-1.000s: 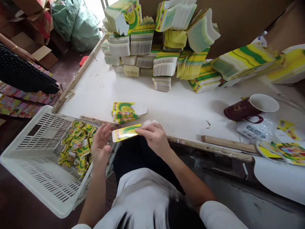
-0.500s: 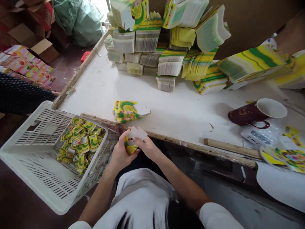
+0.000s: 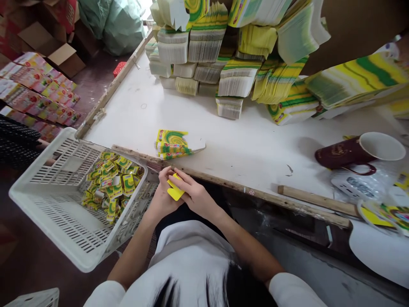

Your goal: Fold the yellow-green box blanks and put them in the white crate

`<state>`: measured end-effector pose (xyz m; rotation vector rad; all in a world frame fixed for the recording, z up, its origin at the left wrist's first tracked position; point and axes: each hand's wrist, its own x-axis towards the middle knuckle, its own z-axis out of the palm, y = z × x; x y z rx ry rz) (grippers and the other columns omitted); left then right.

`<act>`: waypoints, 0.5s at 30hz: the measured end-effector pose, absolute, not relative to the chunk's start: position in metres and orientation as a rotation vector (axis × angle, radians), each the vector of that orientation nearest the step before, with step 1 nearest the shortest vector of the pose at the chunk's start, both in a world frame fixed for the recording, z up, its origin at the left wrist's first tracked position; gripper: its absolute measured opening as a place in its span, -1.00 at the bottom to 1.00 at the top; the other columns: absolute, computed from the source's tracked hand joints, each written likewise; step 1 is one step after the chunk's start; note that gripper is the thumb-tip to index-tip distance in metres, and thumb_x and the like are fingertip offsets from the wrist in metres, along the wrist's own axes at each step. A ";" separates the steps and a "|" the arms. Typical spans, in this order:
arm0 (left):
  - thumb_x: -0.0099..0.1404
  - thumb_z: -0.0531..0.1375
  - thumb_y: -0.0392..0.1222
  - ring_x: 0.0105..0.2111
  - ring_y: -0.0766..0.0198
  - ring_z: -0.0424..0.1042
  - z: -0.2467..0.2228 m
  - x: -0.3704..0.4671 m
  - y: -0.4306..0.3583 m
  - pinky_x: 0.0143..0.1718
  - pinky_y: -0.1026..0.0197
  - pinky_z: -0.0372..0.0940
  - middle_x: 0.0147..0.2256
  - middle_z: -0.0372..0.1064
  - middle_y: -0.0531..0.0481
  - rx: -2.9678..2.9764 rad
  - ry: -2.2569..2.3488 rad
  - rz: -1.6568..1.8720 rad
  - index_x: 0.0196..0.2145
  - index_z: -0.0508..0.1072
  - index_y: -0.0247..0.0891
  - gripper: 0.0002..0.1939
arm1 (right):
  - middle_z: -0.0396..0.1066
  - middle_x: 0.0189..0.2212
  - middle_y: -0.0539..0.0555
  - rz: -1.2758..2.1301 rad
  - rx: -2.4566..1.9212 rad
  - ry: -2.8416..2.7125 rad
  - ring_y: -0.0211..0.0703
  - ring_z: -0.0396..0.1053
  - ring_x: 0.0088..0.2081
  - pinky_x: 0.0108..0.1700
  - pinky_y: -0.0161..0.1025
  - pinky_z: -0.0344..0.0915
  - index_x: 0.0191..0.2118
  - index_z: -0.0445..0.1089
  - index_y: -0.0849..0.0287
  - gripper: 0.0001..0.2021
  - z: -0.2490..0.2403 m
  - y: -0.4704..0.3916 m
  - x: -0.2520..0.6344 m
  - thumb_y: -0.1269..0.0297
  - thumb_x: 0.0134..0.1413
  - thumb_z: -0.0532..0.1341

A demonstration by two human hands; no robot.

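Note:
Close in front of my body, at the table's front edge, my left hand (image 3: 163, 198) and my right hand (image 3: 198, 197) both grip a small yellow carton (image 3: 175, 190). Its plain yellow flaps face up; the rest of it is hidden by my fingers. Just beyond my hands, a small stack of flat printed cartons (image 3: 174, 143) in yellow and green lies on the white table (image 3: 128, 113). To the left, a white plastic crate (image 3: 57, 221) holds a heap of small folded cartons (image 3: 111, 183) of the same colours.
Tall stacks of flat cartons (image 3: 206, 44) stand at the back of the table. A maroon mug (image 3: 341, 153) and a wooden strip (image 3: 316, 199) are at the right. Cardboard boxes (image 3: 51, 42) and a green sack (image 3: 123, 27) are on the floor; another person's dark sleeve (image 3: 17, 140) shows at far left.
The carton in my hands has turned from pale inner flaps showing to yellow flaps facing up. My right hand has closed over it. The whole view has shifted slightly.

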<state>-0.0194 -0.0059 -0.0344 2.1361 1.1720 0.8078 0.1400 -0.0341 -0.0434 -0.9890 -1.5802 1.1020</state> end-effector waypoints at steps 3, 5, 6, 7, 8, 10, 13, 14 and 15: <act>0.07 0.32 -0.24 -0.01 0.07 0.40 -0.030 -0.022 -0.006 -0.02 0.00 0.38 0.05 0.24 -0.23 2.179 1.312 0.814 0.15 0.11 -0.22 -0.27 | 0.16 0.34 0.07 0.949 -1.062 -1.522 -0.08 0.24 0.28 0.30 -0.09 0.22 0.23 0.35 -0.06 -0.54 -0.043 -0.032 0.146 0.44 0.30 0.07; 0.07 0.35 -0.23 -0.04 0.05 0.42 -0.025 -0.027 -0.006 0.00 -0.02 0.37 -0.05 0.36 -0.14 2.203 1.369 0.762 0.05 0.25 -0.20 -0.40 | 0.14 0.35 0.13 0.906 -1.054 -1.543 -0.03 0.24 0.28 0.30 -0.06 0.23 0.24 0.34 -0.01 -0.56 -0.043 -0.031 0.151 0.40 0.28 0.14; 0.07 0.35 -0.21 -0.06 0.06 0.43 -0.022 -0.031 -0.006 -0.01 0.00 0.38 -0.09 0.40 -0.11 2.200 1.376 0.744 0.02 0.29 -0.20 -0.44 | 0.10 0.36 0.15 0.901 -1.041 -1.594 0.00 0.22 0.30 0.30 -0.04 0.23 0.24 0.33 0.01 -0.56 -0.043 -0.031 0.153 0.38 0.27 0.17; 0.08 0.36 -0.21 -0.07 0.08 0.45 -0.020 -0.034 -0.006 -0.02 0.02 0.38 -0.11 0.42 -0.09 2.188 1.375 0.733 0.01 0.31 -0.19 -0.46 | 0.06 0.38 0.17 0.903 -1.031 -1.659 0.01 0.19 0.31 0.30 -0.02 0.22 0.23 0.34 0.02 -0.57 -0.043 -0.031 0.155 0.36 0.27 0.19; 0.08 0.36 -0.21 -0.08 0.09 0.46 -0.017 -0.038 -0.005 -0.03 0.04 0.39 -0.10 0.44 -0.09 2.177 1.370 0.725 0.02 0.32 -0.19 -0.45 | 0.03 0.39 0.18 0.903 -1.029 -1.722 0.02 0.17 0.32 0.30 -0.01 0.22 0.21 0.37 0.03 -0.59 -0.043 -0.030 0.158 0.34 0.27 0.20; 0.07 0.37 -0.19 -0.08 0.10 0.48 -0.012 -0.042 -0.003 -0.03 0.06 0.40 -0.08 0.46 -0.09 2.184 1.360 0.703 0.03 0.35 -0.19 -0.45 | 0.05 0.38 0.20 0.894 -1.045 -1.797 0.01 0.20 0.30 0.28 -0.01 0.25 0.12 0.44 0.06 -0.68 -0.041 -0.028 0.163 0.34 0.30 0.17; 0.04 0.40 -0.17 -0.10 0.11 0.50 -0.005 -0.044 0.003 -0.05 0.08 0.41 -0.09 0.49 -0.08 2.219 1.329 0.668 0.03 0.37 -0.19 -0.41 | 0.15 0.32 0.24 0.891 -1.026 -1.862 0.02 0.26 0.27 0.22 -0.03 0.31 0.02 0.51 0.09 -0.75 -0.037 -0.021 0.172 0.33 0.29 0.18; 0.04 0.41 -0.16 -0.11 0.11 0.50 -0.003 -0.042 0.005 -0.05 0.08 0.41 -0.10 0.50 -0.08 2.241 1.313 0.666 0.02 0.38 -0.19 -0.42 | 0.18 0.30 0.24 0.893 -1.015 -1.880 0.03 0.27 0.25 0.21 -0.02 0.32 0.00 0.51 0.08 -0.76 -0.036 -0.019 0.174 0.32 0.28 0.19; 0.04 0.41 -0.15 -0.11 0.11 0.50 -0.001 -0.040 0.006 -0.05 0.08 0.40 -0.10 0.50 -0.08 2.265 1.301 0.669 0.02 0.38 -0.20 -0.43 | 0.21 0.28 0.24 0.888 -1.012 -1.887 0.03 0.29 0.24 0.19 -0.03 0.33 -0.02 0.52 0.08 -0.77 -0.035 -0.017 0.174 0.33 0.26 0.21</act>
